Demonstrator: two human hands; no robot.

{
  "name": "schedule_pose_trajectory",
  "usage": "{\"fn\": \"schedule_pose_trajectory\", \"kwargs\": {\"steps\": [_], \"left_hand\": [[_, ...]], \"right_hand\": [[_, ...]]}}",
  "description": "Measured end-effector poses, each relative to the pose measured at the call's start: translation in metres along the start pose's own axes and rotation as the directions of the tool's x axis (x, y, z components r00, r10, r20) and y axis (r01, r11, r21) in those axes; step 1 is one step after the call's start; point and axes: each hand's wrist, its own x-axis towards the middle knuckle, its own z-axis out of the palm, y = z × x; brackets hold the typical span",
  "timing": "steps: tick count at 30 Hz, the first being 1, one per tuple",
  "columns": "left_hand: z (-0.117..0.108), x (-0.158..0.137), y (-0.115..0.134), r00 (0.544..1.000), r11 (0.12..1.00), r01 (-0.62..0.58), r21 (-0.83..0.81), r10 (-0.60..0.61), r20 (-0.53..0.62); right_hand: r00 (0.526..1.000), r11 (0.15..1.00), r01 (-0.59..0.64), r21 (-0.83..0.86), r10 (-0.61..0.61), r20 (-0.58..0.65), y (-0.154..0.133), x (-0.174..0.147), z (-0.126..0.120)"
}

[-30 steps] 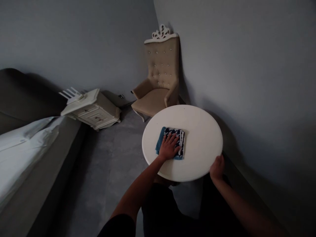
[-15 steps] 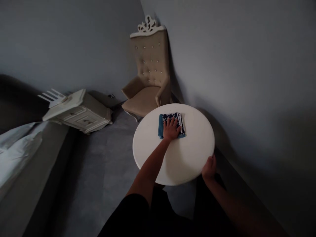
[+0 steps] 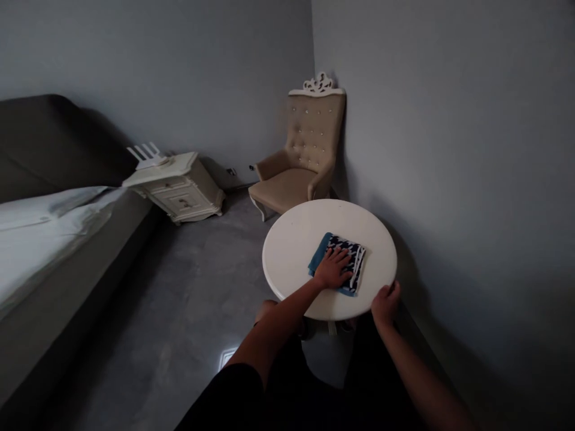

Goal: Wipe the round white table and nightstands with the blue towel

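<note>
A folded cloth, teal with a dark and white houndstooth pattern, lies on a round white table. My left hand rests flat on top of it, fingers spread. Part of the cloth is hidden under the palm. At the table's near right rim, my right hand is closed around the edge. Its fingertips below the tabletop are hidden.
A tan tufted armchair stands behind the table in the corner. Left of it is a white nightstand bearing a white router-like device. A bed fills the left side. The wall runs close along the right.
My left hand and the cloth have slid nearer to me and slightly right on the tabletop, and the cloth has turned a little. My right hand still holds the rim. The view has tilted up and shifted left.
</note>
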Motion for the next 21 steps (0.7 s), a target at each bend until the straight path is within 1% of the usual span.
{"fn": "schedule_pose_trajectory", "kwargs": {"steps": [2,3,4,5,6,7,8,9,10,11,12,13,14,15,16,17,18,19,20,21], "left_hand": [[-0.007,-0.022,-0.003,1.000,0.988,-0.006,-0.153,0.005,-0.008],[-0.011,-0.034,-0.005,1.000,0.972,-0.009,-0.234,0.004,-0.024],[-0.014,-0.048,-0.006,0.999,0.950,-0.012,-0.311,-0.003,-0.046],[-0.018,-0.063,-0.006,0.997,0.926,-0.007,-0.377,-0.021,-0.071],[-0.021,-0.078,-0.007,0.994,0.902,0.010,-0.431,-0.055,-0.091],[-0.024,-0.092,-0.008,0.989,0.880,0.044,-0.473,-0.107,-0.106],[-0.027,-0.106,-0.009,0.977,0.863,0.094,-0.497,-0.175,-0.119],[-0.030,-0.118,-0.011,0.956,0.851,0.156,-0.502,-0.258,-0.141],[-0.033,-0.129,-0.015,0.921,0.841,0.224,-0.492,-0.348,-0.176],[-0.036,-0.138,-0.020,0.871,0.829,0.294,-0.475,-0.437,-0.224],[-0.041,-0.146,-0.028,0.803,0.810,0.365,-0.459,-0.523,-0.285],[-0.046,-0.152,-0.037,0.717,0.779,0.433,-0.453,-0.603,-0.350],[-0.051,-0.157,-0.047,0.619,0.735,0.494,-0.463,-0.672,-0.407],[-0.057,-0.162,-0.059,0.511,0.679,0.548,-0.488,-0.734,-0.448],[-0.063,-0.166,-0.071,0.405,0.614,0.593,-0.521,-0.787,-0.466],[-0.068,-0.170,-0.082,0.312,0.544,0.631,-0.552,-0.830,-0.462],[-0.072,-0.174,-0.093,0.241,0.479,0.662,-0.577,-0.865,-0.441],[-0.075,-0.179,-0.103,0.194,0.424,0.686,-0.591,-0.890,-0.413],[-0.076,-0.185,-0.111,0.169,0.382,0.705,-0.598,-0.909,-0.381],[-0.075,-0.191,-0.117,0.163,0.355,0.719,-0.598,-0.922,-0.350]], "right_hand": [[0.991,0.991,0.130,-0.038,-0.130,0.009,-0.012,0.001,-0.009],[0.972,0.971,0.233,-0.054,-0.232,0.033,-0.020,0.001,-0.012],[0.933,0.932,0.357,-0.061,-0.353,0.069,-0.031,0.000,-0.014],[0.870,0.871,0.488,-0.055,-0.479,0.118,-0.043,-0.001,-0.013],[0.785,0.794,0.607,-0.032,-0.593,0.181,-0.058,-0.003,-0.010],[0.690,0.715,0.699,0.006,-0.677,0.257,-0.073,-0.005,-0.003],[0.598,0.650,0.759,0.049,-0.724,0.344,-0.090,-0.009,0.006],[0.508,0.599,0.797,0.081,-0.736,0.446,-0.105,-0.013,0.017],[0.426,0.562,0.822,0.090,-0.713,0.557,-0.120,-0.017,0.029],[0.358,0.535,0.842,0.072,-0.654,0.667,-0.132,-0.022,0.042],[0.309,0.510,0.860,0.031,-0.567,0.764,-0.142,-0.027,0.054],[0.276,0.484,0.875,-0.020,-0.464,0.842,-0.149,-0.031,0.064],[0.254,0.457,0.887,-0.066,-0.363,0.896,-0.153,-0.035,0.073],[0.237,0.431,0.897,-0.098,-0.281,0.930,-0.153,-0.037,0.079],[0.221,0.409,0.906,-0.113,-0.228,0.948,-0.152,-0.038,0.083],[0.205,0.391,0.914,-0.113,-0.203,0.958,-0.148,-0.038,0.085],[0.189,0.376,0.921,-0.103,-0.202,0.961,-0.143,-0.037,0.084],[0.174,0.365,0.927,-0.084,-0.219,0.960,-0.137,-0.035,0.082],[0.156,0.358,0.932,-0.060,-0.247,0.956,-0.131,-0.034,0.078],[0.138,0.356,0.934,-0.032,-0.277,0.951,-0.125,-0.033,0.072]]}}
